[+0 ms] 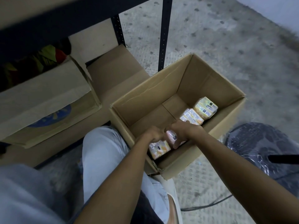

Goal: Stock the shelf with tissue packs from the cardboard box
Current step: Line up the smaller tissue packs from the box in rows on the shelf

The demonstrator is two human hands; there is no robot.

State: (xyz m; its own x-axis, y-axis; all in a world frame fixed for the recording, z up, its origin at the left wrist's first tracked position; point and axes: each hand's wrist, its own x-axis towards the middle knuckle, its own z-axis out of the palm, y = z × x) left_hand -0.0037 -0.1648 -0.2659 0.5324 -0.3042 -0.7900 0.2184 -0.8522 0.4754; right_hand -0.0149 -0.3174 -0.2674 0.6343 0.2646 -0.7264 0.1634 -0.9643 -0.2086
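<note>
Nearest: grey shirt [24, 191] bottom-left. Light grey trouser knee [100, 151] sits just left of the open brown cardboard box [223, 126], which is on the speckled concrete floor [226, 46]. Both forearms reach fwd into the box's near end.

Right hand [182, 131]: fingers curled round a pink tissue pack [171, 137], w/ fingertips on its near side; thumb hidden. Reads as a real grasp.

Left hand [153, 134]: fingers curled, knuckles up, against the pink pack's left side. It also sits over the top of a white-and-orange tissue pack [159, 148] in the box's near-left corner. Can't tell which of the two it grips, if either.

Further in, along the box's right wall: a second white-and-orange wrapped pack [191, 117], just beyond the right hand. Next to it, touching, is a yellow-and-white wrapped pack [206, 107]. All four packs are inside the box.

Right of the box: a black round object under clear plastic wrap [258, 151] and a thin black cable [207, 206] on the floor.

Far: black metal shelf rack [164, 34], slotted uprights. Low level holds a closed brown carton [116, 70]. Left of that is an open carton w/ blue print [48, 101], w/ yellow/red contents too blurred to ID.
</note>
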